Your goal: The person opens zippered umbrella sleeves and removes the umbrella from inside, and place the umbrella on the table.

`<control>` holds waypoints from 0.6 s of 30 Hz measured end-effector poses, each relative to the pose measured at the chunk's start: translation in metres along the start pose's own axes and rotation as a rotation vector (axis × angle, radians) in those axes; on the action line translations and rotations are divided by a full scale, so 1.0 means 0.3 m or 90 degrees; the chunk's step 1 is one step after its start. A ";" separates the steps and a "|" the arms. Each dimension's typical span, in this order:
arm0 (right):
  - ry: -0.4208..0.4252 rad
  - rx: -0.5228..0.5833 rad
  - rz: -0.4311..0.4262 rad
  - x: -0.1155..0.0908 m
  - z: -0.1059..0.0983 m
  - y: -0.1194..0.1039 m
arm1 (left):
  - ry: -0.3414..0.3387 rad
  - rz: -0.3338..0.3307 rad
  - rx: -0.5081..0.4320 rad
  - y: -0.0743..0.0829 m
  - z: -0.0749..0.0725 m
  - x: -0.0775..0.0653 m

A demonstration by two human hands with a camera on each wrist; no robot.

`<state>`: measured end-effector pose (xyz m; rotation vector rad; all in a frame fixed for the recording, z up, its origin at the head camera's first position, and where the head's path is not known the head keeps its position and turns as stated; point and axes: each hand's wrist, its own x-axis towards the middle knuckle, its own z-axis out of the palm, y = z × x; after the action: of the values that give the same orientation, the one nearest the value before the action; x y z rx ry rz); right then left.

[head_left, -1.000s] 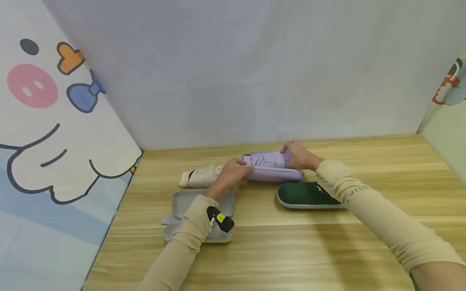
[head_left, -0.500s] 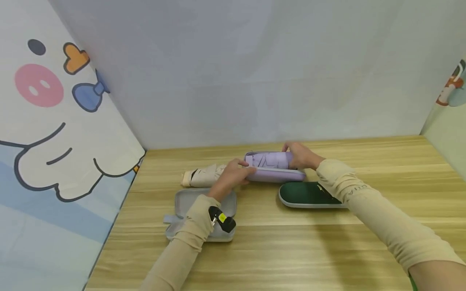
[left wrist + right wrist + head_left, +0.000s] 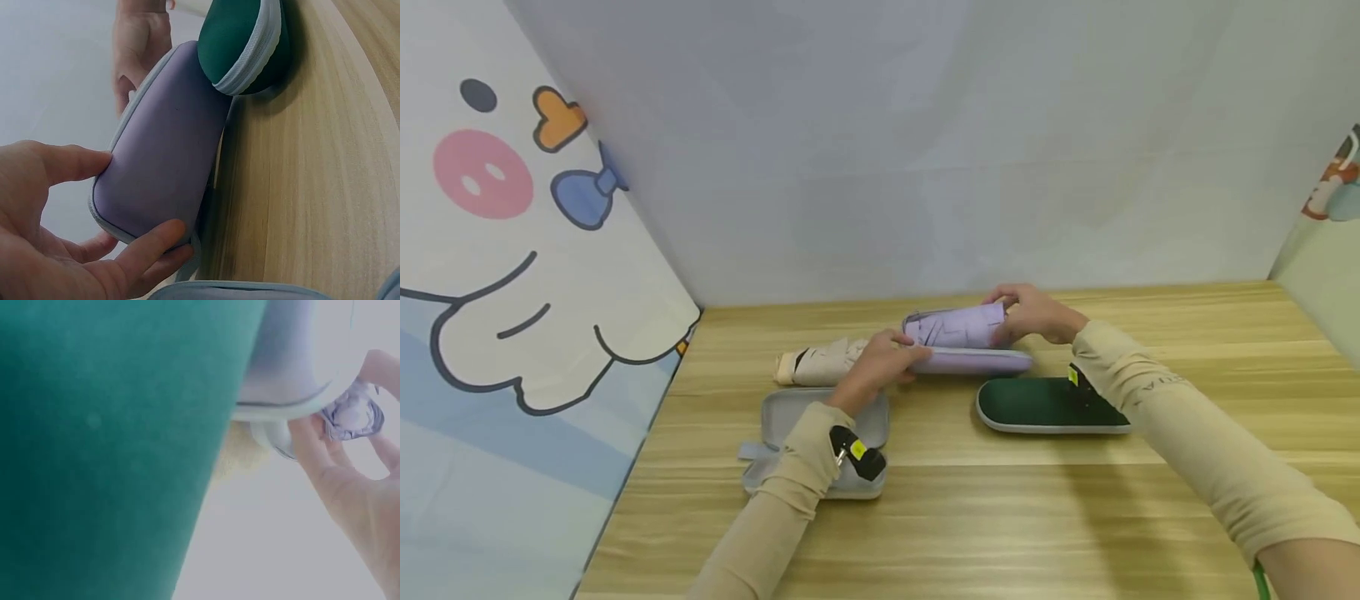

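A purple zip case (image 3: 977,361) stands near the back of the table, its lid side toward me. My left hand (image 3: 880,367) grips its left end, thumb and fingers on the rim and wall in the left wrist view. Inside lies a folded purple umbrella (image 3: 957,327), its right end raised above the case. That end is held by my right hand (image 3: 1037,315), fingers and thumb around it; the right wrist view shows the bunched umbrella end (image 3: 351,417) between them. The umbrella's left end is partly hidden by the case and my left fingers.
A folded beige umbrella (image 3: 822,364) lies left of the purple case. In front of it an open grey case (image 3: 786,412) lies partly under my left forearm. A closed dark green case (image 3: 1033,404) lies below my right wrist. A pale wall (image 3: 925,208) rises behind the table.
My right hand has risen slightly and shifted right, lifting the umbrella's right end out of the case. My left hand stays on the case.
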<state>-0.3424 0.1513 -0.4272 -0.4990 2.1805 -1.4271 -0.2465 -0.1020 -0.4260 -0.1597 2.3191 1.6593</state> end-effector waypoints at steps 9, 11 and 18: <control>0.055 0.127 -0.013 -0.014 0.000 -0.017 | -0.002 -0.011 -0.047 0.002 -0.011 0.000; 0.075 0.154 -0.014 -0.014 0.005 -0.022 | -0.006 -0.008 -0.050 0.001 -0.013 0.000; 0.120 0.197 -0.017 -0.016 0.015 -0.048 | -0.005 0.016 0.024 -0.020 -0.028 0.006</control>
<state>-0.3352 0.1450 -0.4144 -0.2929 2.0412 -1.8503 -0.2482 -0.1118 -0.4295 -0.1161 2.3555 1.6234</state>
